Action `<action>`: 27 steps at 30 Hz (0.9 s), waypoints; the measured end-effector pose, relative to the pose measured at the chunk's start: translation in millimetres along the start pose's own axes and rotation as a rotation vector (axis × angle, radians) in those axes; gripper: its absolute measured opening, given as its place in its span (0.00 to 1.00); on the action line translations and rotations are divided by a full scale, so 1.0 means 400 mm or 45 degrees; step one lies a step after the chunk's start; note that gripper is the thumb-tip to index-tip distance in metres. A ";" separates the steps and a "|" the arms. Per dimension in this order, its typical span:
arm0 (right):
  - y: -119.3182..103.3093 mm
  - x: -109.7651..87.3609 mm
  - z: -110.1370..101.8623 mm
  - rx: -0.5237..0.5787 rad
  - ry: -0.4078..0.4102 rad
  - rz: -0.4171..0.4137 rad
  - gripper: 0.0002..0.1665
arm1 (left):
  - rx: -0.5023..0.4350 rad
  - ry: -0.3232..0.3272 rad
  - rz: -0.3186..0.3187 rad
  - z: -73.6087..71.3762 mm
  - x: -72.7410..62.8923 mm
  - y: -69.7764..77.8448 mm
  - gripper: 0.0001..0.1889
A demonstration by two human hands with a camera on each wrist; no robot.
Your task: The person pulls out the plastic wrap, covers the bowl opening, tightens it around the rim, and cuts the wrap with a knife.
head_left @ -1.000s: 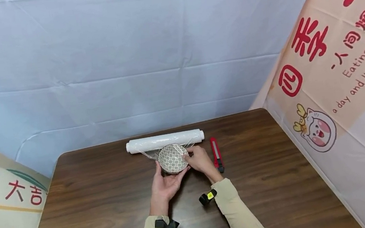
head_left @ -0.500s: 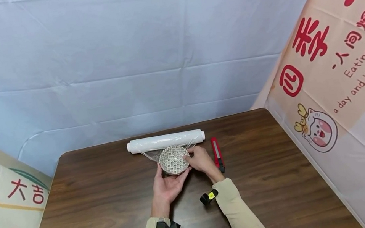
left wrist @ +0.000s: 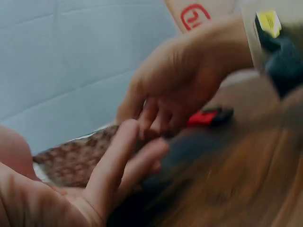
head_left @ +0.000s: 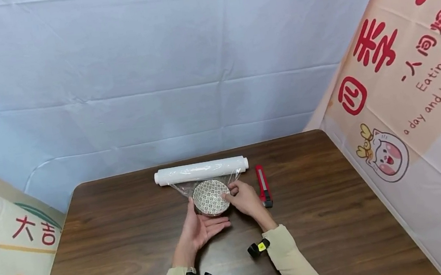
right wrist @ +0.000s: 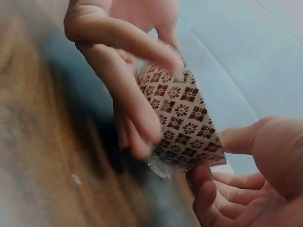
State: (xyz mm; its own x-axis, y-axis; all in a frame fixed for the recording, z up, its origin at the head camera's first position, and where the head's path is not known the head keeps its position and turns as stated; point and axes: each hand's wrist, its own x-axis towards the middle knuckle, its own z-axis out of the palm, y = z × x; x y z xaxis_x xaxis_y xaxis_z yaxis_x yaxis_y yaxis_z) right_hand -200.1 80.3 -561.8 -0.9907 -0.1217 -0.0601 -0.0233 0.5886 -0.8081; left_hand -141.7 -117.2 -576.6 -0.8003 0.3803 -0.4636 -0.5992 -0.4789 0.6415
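A small bowl [head_left: 211,197] with a brown-and-white flower pattern is held over the table, its inside facing up in the head view. Clear cling film [head_left: 180,189] stretches from the white roll [head_left: 201,170] to the bowl and wraps its side. My right hand [head_left: 247,199] pinches the right rim, thumb on top and fingers below. My left hand [head_left: 199,231] is at the bowl's lower left, thumb at its side and fingers stretched out. In the right wrist view, those left fingers [right wrist: 135,111] lie along the patterned outer wall [right wrist: 184,116].
A red box cutter [head_left: 264,186] lies right of the right hand on the brown wooden table [head_left: 331,216]. Pale cloth [head_left: 145,73] hangs behind the table's back edge, and printed banners [head_left: 388,110] stand at both sides.
The bowl has shifted slightly toward the person, with more film showing between it and the roll. My left fingers have straightened from beneath it and the left wrist has moved left.
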 end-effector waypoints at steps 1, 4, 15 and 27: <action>0.001 -0.002 0.001 0.007 0.006 0.009 0.22 | 0.077 0.039 0.029 -0.002 -0.006 -0.001 0.60; 0.001 -0.007 0.001 0.040 0.020 0.017 0.20 | 0.261 0.145 0.108 -0.008 -0.017 -0.002 0.56; 0.000 -0.032 0.016 0.174 0.092 0.039 0.18 | 0.535 0.608 0.256 -0.030 -0.029 0.019 0.38; -0.015 -0.052 0.028 1.002 -0.085 0.366 0.31 | 0.520 0.742 0.461 -0.015 -0.009 0.041 0.29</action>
State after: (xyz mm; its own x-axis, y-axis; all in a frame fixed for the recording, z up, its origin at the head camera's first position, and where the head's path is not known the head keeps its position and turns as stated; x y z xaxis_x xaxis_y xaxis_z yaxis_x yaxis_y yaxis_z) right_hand -178.0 70.3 -562.2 -0.9332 -0.1140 -0.3407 0.3535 -0.1222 -0.9274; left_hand -148.7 -131.4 -568.1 -0.8940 -0.2722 -0.3560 -0.3346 -0.1230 0.9343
